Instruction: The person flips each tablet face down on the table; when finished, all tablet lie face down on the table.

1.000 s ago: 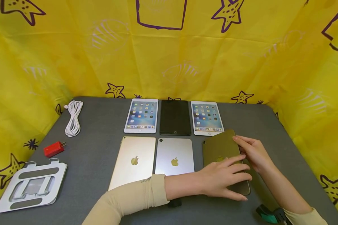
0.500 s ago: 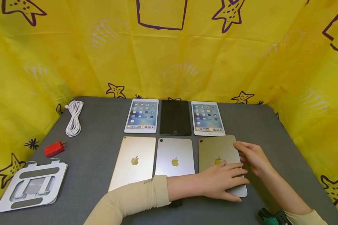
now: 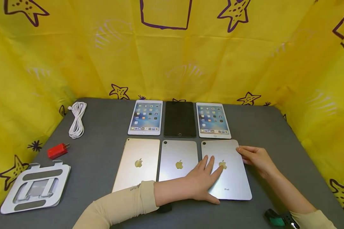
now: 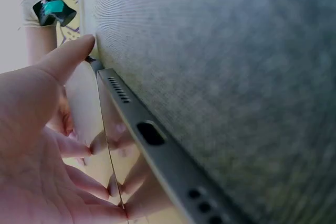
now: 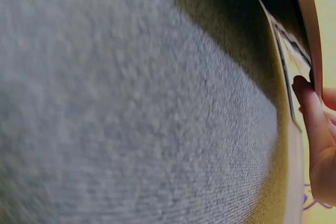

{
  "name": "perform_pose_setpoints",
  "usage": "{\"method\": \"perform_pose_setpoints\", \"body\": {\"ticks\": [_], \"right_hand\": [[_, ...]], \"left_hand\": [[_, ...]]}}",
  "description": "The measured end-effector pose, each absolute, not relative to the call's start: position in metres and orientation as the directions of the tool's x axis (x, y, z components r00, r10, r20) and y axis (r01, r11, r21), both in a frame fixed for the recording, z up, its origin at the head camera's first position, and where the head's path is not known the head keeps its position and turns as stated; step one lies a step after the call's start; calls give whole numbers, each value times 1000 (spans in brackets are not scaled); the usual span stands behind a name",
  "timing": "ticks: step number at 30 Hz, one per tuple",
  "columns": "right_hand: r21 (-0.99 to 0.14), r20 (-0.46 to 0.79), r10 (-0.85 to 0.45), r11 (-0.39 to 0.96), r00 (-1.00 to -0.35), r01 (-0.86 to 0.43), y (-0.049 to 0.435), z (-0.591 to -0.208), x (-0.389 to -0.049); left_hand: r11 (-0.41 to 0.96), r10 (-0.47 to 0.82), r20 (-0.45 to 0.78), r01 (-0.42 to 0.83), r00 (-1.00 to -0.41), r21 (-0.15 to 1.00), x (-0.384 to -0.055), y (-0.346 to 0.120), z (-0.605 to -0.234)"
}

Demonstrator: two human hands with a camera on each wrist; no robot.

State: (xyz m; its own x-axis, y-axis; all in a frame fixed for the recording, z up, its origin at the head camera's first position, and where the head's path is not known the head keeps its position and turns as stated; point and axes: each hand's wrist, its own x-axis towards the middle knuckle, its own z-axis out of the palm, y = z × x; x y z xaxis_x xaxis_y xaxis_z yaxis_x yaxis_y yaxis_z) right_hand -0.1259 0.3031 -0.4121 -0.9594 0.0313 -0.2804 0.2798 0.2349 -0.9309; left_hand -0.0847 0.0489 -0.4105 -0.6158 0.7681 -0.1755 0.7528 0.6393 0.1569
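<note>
The right-hand silver tablet [image 3: 232, 171] lies back up in the near row, its logo showing. My right hand [image 3: 256, 159] pinches its far right corner; in the right wrist view the tablet's edge [image 5: 311, 30] is raised off the table, with fingers [image 5: 311, 111] at it. My left hand [image 3: 202, 181] has its fingers spread, the fingertips resting on the right and middle tablets. In the left wrist view those fingertips touch the shiny back beside an edge with a charging port [image 4: 150, 133]. The middle silver tablet [image 3: 179, 152] is partly hidden under the left forearm.
A gold-backed tablet [image 3: 140, 152] lies left in the near row. Behind are two white tablets [image 3: 145, 117] with lit home screens and a black tablet [image 3: 180, 119]. At left are a white cable [image 3: 77, 121], red plug [image 3: 58, 151] and folding stand [image 3: 35, 187]. Yellow cloth [image 3: 172, 63] surrounds the table.
The right tablet has come down flatter and lined up with its neighbours, its back now brighter. My left hand has slid left off its right side; my right hand still pinches its corner.
</note>
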Motion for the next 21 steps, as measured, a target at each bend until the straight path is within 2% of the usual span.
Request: {"method": "perform_pose_setpoints", "body": {"ticks": [11,18,21], "right_hand": [[-871,-213,-21,458,-977,180,304,-419,-127],[-753,-144,-37,652,-989,85,300,-415,-125],[-723,-103,-50,690,-993,40,298,-415,-124]], "left_hand": [[649,760,-202,739,-618,179,-89,48,-414],[655,754,-192,741,-628,150,-88,49,-415],[653,756,-182,746,-629,131,-88,49,-415]]}}
